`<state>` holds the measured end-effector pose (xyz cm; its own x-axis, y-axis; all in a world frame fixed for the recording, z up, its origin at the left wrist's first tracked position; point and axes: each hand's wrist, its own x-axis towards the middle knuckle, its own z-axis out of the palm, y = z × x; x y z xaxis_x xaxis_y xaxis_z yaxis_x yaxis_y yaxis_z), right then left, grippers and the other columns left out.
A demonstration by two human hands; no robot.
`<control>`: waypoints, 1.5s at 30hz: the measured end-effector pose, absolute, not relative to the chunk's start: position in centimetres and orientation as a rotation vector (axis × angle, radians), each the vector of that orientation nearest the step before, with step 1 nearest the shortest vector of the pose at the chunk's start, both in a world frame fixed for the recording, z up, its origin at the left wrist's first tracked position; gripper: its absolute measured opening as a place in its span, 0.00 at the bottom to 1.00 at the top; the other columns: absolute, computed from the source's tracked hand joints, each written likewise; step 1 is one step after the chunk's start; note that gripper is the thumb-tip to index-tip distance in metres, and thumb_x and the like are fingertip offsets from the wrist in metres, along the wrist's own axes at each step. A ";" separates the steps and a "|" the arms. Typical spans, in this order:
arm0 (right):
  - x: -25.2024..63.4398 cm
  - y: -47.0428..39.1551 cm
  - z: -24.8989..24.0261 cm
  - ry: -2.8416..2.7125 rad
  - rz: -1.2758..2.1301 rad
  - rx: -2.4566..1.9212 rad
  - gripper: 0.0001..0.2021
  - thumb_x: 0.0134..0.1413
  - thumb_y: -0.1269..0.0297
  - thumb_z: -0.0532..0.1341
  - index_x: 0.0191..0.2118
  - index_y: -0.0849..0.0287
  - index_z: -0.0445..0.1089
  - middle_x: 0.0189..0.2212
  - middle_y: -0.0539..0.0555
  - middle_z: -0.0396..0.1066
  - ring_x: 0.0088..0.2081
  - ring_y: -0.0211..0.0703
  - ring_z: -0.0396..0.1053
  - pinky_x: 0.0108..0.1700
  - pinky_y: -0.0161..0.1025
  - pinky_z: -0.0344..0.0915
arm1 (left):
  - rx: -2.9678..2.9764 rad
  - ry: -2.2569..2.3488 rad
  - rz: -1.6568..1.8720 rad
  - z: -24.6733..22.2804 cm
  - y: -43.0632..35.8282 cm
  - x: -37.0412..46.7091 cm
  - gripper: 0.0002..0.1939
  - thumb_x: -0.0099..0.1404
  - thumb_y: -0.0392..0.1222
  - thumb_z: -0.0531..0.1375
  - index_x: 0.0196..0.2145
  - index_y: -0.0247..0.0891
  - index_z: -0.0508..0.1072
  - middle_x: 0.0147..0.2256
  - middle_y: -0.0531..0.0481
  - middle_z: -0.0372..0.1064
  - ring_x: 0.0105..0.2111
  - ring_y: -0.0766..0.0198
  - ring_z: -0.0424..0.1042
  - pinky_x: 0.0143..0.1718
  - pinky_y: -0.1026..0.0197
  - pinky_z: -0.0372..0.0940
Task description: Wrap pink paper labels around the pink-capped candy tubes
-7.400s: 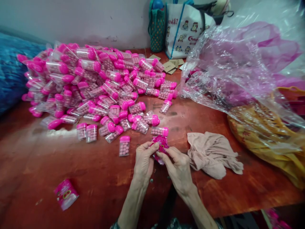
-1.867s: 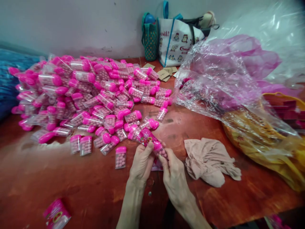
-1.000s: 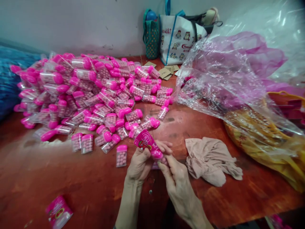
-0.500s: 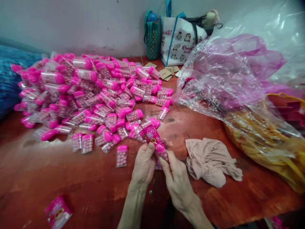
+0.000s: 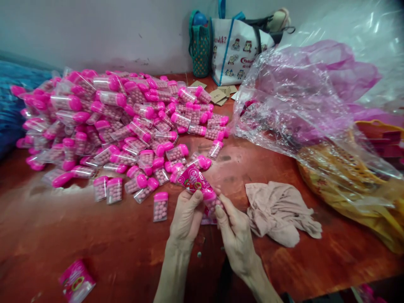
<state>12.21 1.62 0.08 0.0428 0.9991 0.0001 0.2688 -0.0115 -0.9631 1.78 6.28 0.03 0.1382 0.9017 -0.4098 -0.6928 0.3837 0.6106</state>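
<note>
Between my hands is a pink printed sleeve (image 5: 193,179) with a pink-capped candy box (image 5: 212,203) partly inside its lower end. My left hand (image 5: 188,214) pinches the sleeve with thumb and fingers. The fingers of my right hand (image 5: 235,229) are closed on the candy box. A large pile of clear boxes (image 5: 135,126) with pink caps and pink balls spreads behind and to the left. One upright-looking box (image 5: 160,207) lies just left of my left hand. Another printed sleeve (image 5: 77,281) lies at the lower left of the table.
A crumpled beige cloth (image 5: 280,212) lies right of my right hand. Clear and pink plastic film (image 5: 293,101) covers part of a yellow bag (image 5: 356,202) at the right. Cardboard pieces (image 5: 217,96), a white bag (image 5: 235,54) and a green holder (image 5: 200,50) stand farther back.
The candy box sits deeper in the sleeve, and its pink cap now shows through the sleeve's film. Both hands remain close together, with the left slightly further left.
</note>
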 end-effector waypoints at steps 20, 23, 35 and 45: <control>11.9 1.1 1.0 -1.479 0.955 -1.434 0.12 0.59 0.70 0.49 0.47 0.59 0.64 0.37 0.54 0.71 0.35 0.40 0.70 0.36 0.33 0.64 | 0.479 0.756 1.149 -0.3 6.0 0.9 0.12 0.52 0.44 0.63 0.29 0.30 0.76 0.33 0.39 0.74 0.39 0.51 0.70 0.37 0.55 0.66; 11.6 1.1 0.5 -1.509 0.814 -1.392 0.17 0.58 0.72 0.50 0.53 0.61 0.60 0.45 0.58 0.69 0.43 0.44 0.69 0.43 0.36 0.65 | 0.389 0.843 1.180 0.0 6.1 1.3 0.12 0.55 0.44 0.60 0.28 0.31 0.76 0.30 0.42 0.74 0.35 0.54 0.72 0.36 0.56 0.66; 12.6 1.9 0.3 -1.353 1.114 -1.414 0.16 0.59 0.64 0.52 0.51 0.55 0.64 0.30 0.50 0.73 0.30 0.39 0.70 0.33 0.35 0.67 | 0.331 0.896 1.207 0.1 6.3 1.3 0.11 0.53 0.43 0.62 0.30 0.31 0.74 0.31 0.42 0.75 0.36 0.54 0.72 0.39 0.54 0.66; 13.0 2.5 -0.3 -1.322 1.217 -1.301 0.16 0.58 0.63 0.52 0.51 0.54 0.65 0.35 0.51 0.72 0.37 0.43 0.70 0.40 0.39 0.67 | 0.246 0.886 1.233 0.1 6.1 1.5 0.15 0.54 0.46 0.62 0.33 0.31 0.74 0.31 0.42 0.75 0.40 0.51 0.71 0.41 0.52 0.65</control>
<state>12.98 2.50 -0.32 -0.0520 0.9978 -0.0404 0.1228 -0.0338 -0.9919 1.51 6.10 0.10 0.0579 0.8904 -0.4515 -0.7119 0.3539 0.6066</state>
